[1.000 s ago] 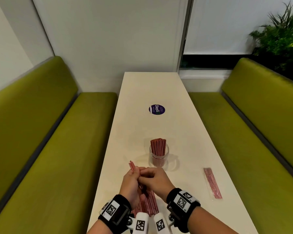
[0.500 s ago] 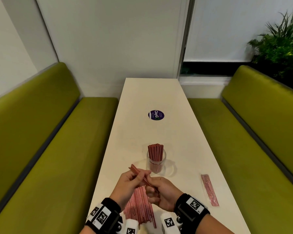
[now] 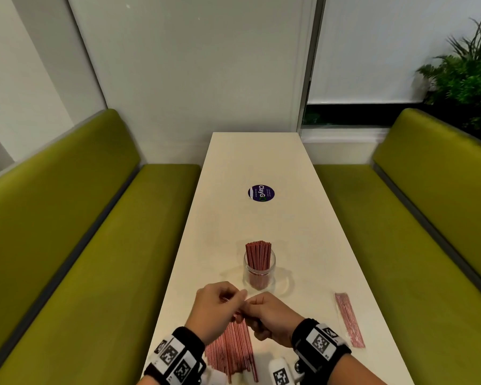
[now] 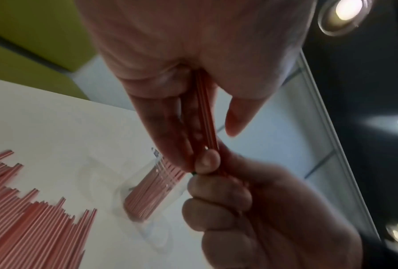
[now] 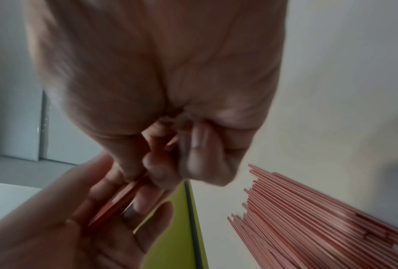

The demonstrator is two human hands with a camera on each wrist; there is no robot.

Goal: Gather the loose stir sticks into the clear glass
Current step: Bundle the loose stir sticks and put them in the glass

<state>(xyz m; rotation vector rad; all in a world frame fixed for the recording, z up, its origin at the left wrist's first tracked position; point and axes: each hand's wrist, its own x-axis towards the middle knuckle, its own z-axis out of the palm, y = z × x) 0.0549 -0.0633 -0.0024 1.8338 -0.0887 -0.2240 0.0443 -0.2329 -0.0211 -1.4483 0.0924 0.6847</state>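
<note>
Now both hands meet just above the near end of the table [image 3: 303, 218], sharing one thin sheaf of red stir sticks [image 4: 204, 116]. The left hand [image 3: 217, 309] has its thumb and fingers curled round the sheaf, and the right hand [image 3: 272, 318] pinches its other end in a closed fist, knuckles touching the left fingertips. Half a second ago the sheaf stuck out plainly above the left thumb, pointing up and left; now it is almost buried between the two hands, and the hands have drawn closer together and a little nearer the glass.

The sticks are slim, straight and glossy, with pale stripes along their length. Under the wrists lies the loose pile [image 3: 231, 354], fanned flat on the smooth cream tabletop with ragged, uneven ends. Just beyond the hands stands the clear glass [image 3: 259, 273], a short round jar already packed with upright sticks that rise above its rim. A flat wrapped packet of sticks [image 3: 349, 319] lies well apart, close to the table's right edge.

Farther up the table sits a round dark sticker [image 3: 261, 193]. Padded green benches [image 3: 67, 245] run along both long edges, close against the narrow top, and a leafy plant [image 3: 467, 73] fills the far right corner.
</note>
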